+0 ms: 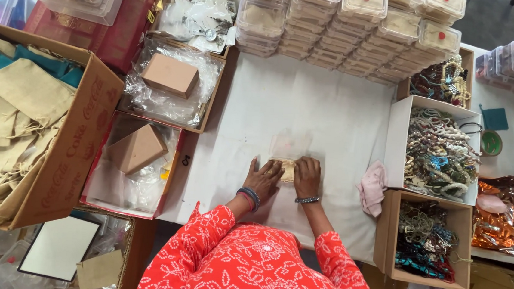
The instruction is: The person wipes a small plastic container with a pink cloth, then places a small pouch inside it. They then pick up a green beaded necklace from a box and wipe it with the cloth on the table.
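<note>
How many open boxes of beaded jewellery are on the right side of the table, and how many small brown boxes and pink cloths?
Open boxes of beaded jewellery: 3
Small brown cardboard boxes: 2
Pink cloth: 1
Total: 6

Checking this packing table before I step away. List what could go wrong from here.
1. Both hands, left hand and right hand, press on a small clear box with its lid up; pressing unevenly might crack it or spill its contents.
2. The pink cloth lies close to the table edge and could be knocked off.
3. The stacked clear boxes rise high behind; a reach across could topple them.
</note>
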